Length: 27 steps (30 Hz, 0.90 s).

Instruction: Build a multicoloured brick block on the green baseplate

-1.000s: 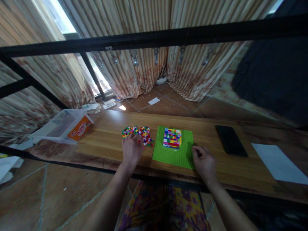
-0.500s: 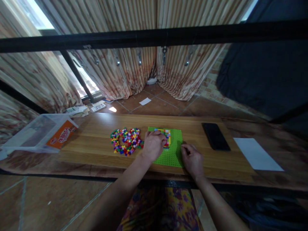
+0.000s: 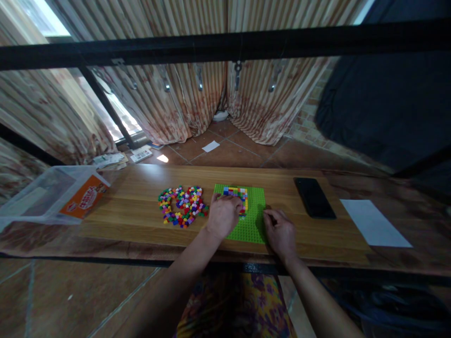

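A green studded baseplate (image 3: 248,231) lies on the wooden board, bearing small colourful toy bricks (image 3: 243,191) set in a rough square at its upper part. My left hand (image 3: 223,217) is over the plate's left side, its fingers closed together at the bricks and covering some of them. Anything between those fingertips is hidden. At the plate's right edge, my right hand (image 3: 281,232) rests with thumb and forefinger closed against the rim. Left of the plate, a loose heap of tiny mixed-colour bricks (image 3: 190,203) forms an uneven ring.
A black phone (image 3: 314,198) and a white sheet of paper (image 3: 375,222) lie to the right. On the far left sits a clear plastic box (image 3: 45,188) with an orange label. A dark metal bar (image 3: 176,47) crosses in front of the curtains.
The view has shifted slightly. My left fingers have moved a little over the bricks, and more blue bricks show at the pattern's upper left. My right hand stays at the plate's edge.
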### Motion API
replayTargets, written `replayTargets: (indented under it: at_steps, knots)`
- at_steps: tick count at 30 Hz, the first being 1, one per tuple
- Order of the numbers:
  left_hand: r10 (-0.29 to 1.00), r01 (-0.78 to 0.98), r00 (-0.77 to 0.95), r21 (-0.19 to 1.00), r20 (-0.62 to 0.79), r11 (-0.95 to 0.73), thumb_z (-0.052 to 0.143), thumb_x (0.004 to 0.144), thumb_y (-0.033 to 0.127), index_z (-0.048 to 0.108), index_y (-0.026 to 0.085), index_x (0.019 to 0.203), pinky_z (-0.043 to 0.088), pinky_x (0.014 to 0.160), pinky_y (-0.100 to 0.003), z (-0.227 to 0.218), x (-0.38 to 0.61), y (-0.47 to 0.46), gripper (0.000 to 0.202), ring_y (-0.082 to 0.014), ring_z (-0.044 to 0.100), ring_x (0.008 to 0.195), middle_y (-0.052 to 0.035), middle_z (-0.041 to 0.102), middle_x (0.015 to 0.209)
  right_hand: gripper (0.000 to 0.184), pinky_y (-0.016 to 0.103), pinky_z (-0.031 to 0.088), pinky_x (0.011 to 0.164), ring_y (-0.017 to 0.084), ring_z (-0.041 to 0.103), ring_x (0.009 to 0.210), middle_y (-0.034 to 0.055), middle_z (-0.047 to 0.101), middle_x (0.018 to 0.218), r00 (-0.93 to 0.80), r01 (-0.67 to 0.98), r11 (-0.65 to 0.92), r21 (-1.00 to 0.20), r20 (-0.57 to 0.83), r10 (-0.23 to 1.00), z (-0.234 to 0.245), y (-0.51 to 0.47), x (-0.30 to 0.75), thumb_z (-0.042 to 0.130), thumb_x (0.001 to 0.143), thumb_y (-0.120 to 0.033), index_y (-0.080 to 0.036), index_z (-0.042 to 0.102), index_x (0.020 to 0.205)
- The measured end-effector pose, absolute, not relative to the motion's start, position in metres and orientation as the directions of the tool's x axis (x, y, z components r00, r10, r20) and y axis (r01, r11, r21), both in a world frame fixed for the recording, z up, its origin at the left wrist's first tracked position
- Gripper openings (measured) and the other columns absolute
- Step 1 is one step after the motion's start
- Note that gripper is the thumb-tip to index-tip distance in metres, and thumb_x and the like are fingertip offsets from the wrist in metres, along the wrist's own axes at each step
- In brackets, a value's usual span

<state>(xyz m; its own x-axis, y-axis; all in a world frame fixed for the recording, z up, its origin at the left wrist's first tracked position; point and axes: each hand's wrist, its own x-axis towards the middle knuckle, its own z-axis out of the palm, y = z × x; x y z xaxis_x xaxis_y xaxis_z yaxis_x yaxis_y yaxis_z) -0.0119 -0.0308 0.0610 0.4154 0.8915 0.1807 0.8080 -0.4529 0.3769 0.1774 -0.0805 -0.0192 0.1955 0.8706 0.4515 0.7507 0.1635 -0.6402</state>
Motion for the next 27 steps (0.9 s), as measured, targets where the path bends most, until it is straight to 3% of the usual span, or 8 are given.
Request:
replayTargets:
  at_steps: [6,15,27]
  knots:
    - [0.901,0.803,0.408,0.413,0.146,-0.43,0.058,0.086,0.022,0.068,0.023,0.08,0.041,0.091,-0.034,0.063,-0.01,-0.023,0.012,-0.0168,0.066,0.082,0.0003,0.074,0.083,0.027,0.032,0.049,0.073,0.02,0.064,0.078,0.0076,0.067,0.085,0.191,0.749,0.154,-0.644,0.432,0.881,-0.016,-0.081,0.177,0.046,0.091,-0.034,-0.019,0.068,0.087]
    - [0.903,0.792,0.356,0.434,0.241,-0.429,0.056,0.087,0.019,0.068,0.022,0.085,0.043,0.088,-0.033,0.053,-0.009,-0.031,0.013,-0.0166,0.064,0.083,0.0001,0.073,0.085,0.028,0.033,0.049,0.074,0.021,0.064,0.079,0.0083,0.068,0.087,0.199,0.731,0.155,-0.665,0.424,0.883,-0.018,-0.081,0.178,0.045,0.091,-0.035,-0.019,0.068,0.088]
    - [0.836,0.803,0.468,0.257,0.285,-0.538,0.048,0.09,0.014,0.068,0.021,0.105,0.041,0.091,-0.037,0.046,-0.012,-0.045,0.026,-0.0208,0.059,0.093,-0.0048,0.071,0.095,0.027,0.033,0.049,0.073,0.02,0.063,0.077,0.0079,0.068,0.086,0.198,0.744,0.145,-0.652,0.423,0.884,-0.017,-0.081,0.177,0.046,0.091,-0.035,-0.02,0.068,0.088]
